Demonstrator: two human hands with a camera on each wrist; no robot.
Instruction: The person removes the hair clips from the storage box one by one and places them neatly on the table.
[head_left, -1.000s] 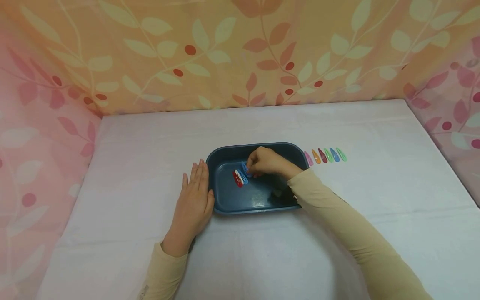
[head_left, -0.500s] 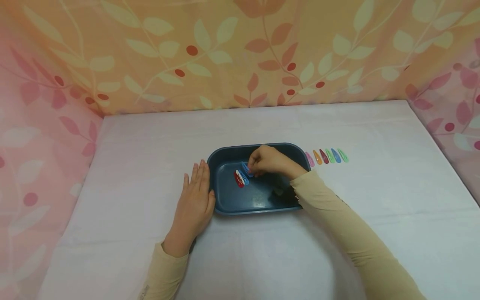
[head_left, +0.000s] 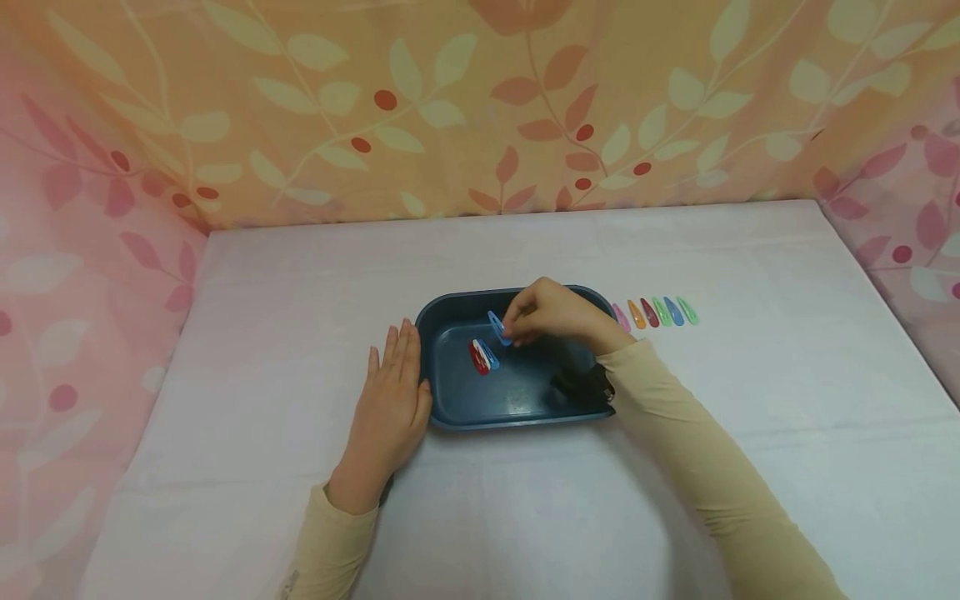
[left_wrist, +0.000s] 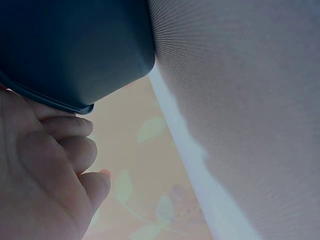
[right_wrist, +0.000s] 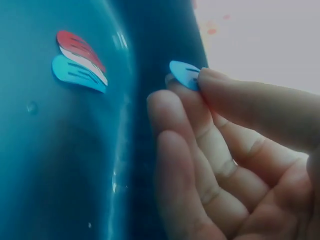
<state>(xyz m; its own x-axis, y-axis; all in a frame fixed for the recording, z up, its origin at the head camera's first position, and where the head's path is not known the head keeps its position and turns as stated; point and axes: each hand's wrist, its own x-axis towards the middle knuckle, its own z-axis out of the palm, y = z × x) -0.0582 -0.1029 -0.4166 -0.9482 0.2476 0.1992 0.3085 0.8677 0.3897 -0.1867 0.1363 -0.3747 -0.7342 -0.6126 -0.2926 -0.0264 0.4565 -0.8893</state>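
Observation:
Between thumb and finger, my right hand pinches a blue snap hair clip, raised over the dark blue tray. Inside the tray lie a red hair clip, a white one and another blue one, side by side and touching. My left hand rests with straight fingers along the tray's left side. In the left wrist view its fingers touch the tray's rim from outside.
Right of the tray, several hair clips stand in a row on the white cloth: pink, orange, dark red, light green and blue. A flowered curtain hangs behind the table.
My right hand has lifted the blue hair clip off the tray's bottom, away from the other clips, and shifted slightly right. My left hand stays at the tray's side.

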